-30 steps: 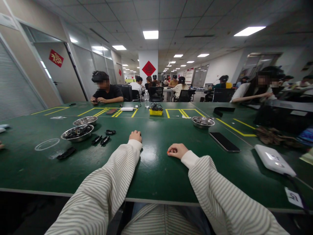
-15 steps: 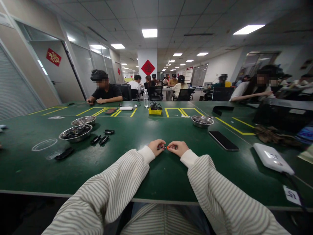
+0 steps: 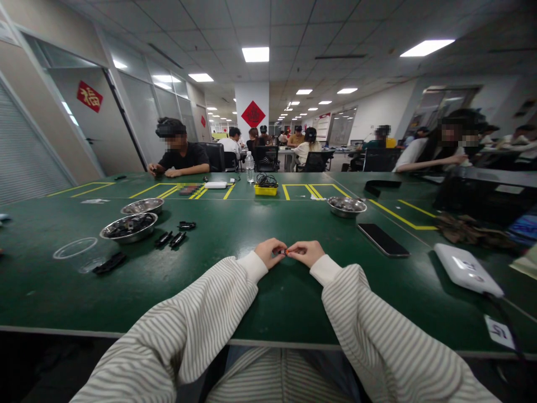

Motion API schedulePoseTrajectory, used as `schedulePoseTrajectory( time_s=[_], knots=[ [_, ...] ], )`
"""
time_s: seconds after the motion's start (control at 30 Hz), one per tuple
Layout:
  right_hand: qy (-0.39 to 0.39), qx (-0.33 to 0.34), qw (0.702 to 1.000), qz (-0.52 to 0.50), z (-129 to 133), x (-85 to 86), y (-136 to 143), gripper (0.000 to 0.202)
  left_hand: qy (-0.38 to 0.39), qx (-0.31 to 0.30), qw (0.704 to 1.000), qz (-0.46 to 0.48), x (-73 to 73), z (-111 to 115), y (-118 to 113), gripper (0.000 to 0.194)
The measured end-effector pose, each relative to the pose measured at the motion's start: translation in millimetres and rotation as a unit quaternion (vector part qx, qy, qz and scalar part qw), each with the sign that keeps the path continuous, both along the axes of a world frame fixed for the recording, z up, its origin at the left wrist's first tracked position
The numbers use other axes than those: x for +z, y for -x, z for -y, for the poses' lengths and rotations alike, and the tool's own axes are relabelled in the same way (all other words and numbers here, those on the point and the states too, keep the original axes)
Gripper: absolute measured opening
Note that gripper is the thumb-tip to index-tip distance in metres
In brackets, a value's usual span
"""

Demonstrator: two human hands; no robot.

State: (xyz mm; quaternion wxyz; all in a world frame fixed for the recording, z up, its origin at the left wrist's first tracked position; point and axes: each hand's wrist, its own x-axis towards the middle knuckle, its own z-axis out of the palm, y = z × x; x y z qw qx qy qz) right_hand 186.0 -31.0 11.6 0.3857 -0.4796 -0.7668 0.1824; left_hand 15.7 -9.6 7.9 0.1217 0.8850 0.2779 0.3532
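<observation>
By the right grip (image 3: 307, 253), a small orange piece (image 3: 287, 253) is pinched between thumb and fingertips, with only a speck of it left uncovered. By the left grip (image 3: 267, 252), closed down to a narrow pinch, a small dark piece (image 3: 281, 252) is held. The two grips are brought together just above the bench (image 3: 293, 316), in front of the torso, fingertips nearly meeting; whether the fingers touch cannot be told.

The orange piece is placed on the right hand's side of the meeting point, and the dark piece directly to its left. The orange piece is thus nearer to the right hand, the dark one to the left. The line between them is seen to run side to side, roughly level with the front edge of the bench. The long axis of either piece is too much hidden by the fingers to be made out, and it cannot be seen whether the pieces are joined or merely side by side.

Farther out to the left, three black parts (image 3: 178, 240) are laid on the bench, and beyond them a metal bowl (image 3: 130, 238) is filled with dark pieces. To the right, a phone (image 3: 383, 239) is set down, well apart from the grips.
</observation>
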Motion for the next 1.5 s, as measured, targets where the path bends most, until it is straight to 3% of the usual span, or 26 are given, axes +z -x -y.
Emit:
schedulePoseTrajectory(
  time_s=[0.23,0.5,0.67,0.83,0.93,1.17,1.5],
  knots=[
    [0.054,0.022,0.995,-0.075,-4.6,-4.7,-1.1,0.021,-0.054,-0.011,0.998,0.004,-1.5,-0.6,1.9,0.018],
    [0.049,-0.024,0.998,-0.043,-12.6,-12.0,-3.9,0.016,-0.112,0.012,0.993,-0.026,-6.9,-11.7,4.0,0.019],
    [0.057,-0.025,0.998,-0.014,-11.7,-12.1,-3.9,0.015,-0.112,0.161,0.977,-0.089,-7.7,-57.4,37.8,0.02],
    [0.041,-0.012,0.999,0.034,-8.6,-9.0,-1.6,0.015,0.005,0.362,0.922,-0.135,-8.7,-99.0,85.2,0.021],
    [0.034,-0.007,0.998,0.043,-8.5,-9.2,-1.3,0.015,0.052,0.402,0.901,-0.155,-11.5,-109.1,97.5,0.023],
    [0.033,0.001,0.998,0.046,-9.0,-10.7,-1.3,0.016,0.006,0.411,0.899,-0.151,-17.9,-111.8,96.0,0.028],
    [0.033,0.009,0.998,0.048,-8.8,-10.1,-0.3,0.017,-0.031,0.258,0.949,-0.18,-7.9,-101.3,77.0,0.016]
  ],
)
